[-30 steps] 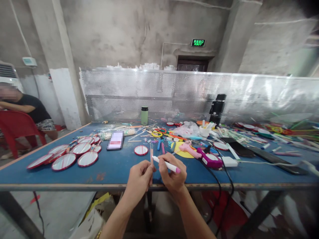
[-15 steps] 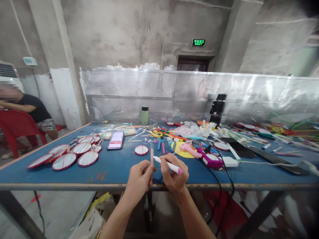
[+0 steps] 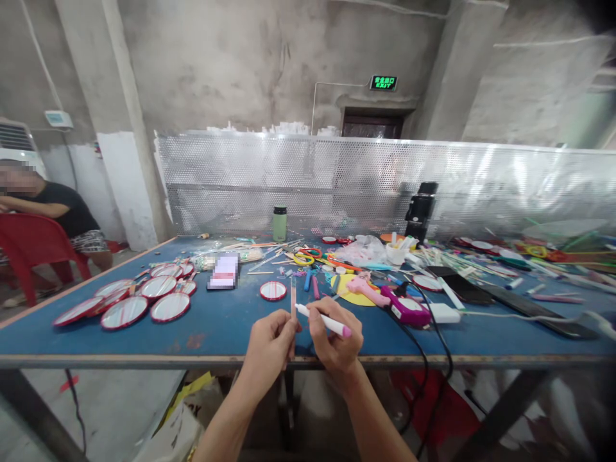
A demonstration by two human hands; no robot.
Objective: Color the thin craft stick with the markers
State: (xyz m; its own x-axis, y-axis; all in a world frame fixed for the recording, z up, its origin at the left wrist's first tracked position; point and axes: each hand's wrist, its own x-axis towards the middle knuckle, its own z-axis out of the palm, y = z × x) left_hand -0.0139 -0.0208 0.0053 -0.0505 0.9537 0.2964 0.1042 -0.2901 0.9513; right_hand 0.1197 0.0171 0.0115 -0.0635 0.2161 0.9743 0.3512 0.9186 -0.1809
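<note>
Near the table's front edge, my left hand (image 3: 273,337) pinches a thin flat stick (image 3: 293,296), held upright and coloured pinkish along part of its length. My right hand (image 3: 337,330) grips a white marker pen (image 3: 332,323) with a pink end. The marker's tip points left and lies at or very close to the stick; I cannot tell whether they touch. Just beyond my hands lies a round red-rimmed disc (image 3: 273,290) with pale stripes. A purple device with a pink handle (image 3: 405,307) rests to the right of my right hand.
Several red-rimmed discs (image 3: 124,312) are piled at the left, near a phone (image 3: 224,272). A green bottle (image 3: 280,224) stands at the back. Scissors (image 3: 304,256), sticks and pens clutter the middle and right. Black cables (image 3: 439,333) hang over the front edge. A person (image 3: 62,205) sits at far left.
The marker and my right hand have shifted very slightly left and down against the stick. My left hand stays in place.
</note>
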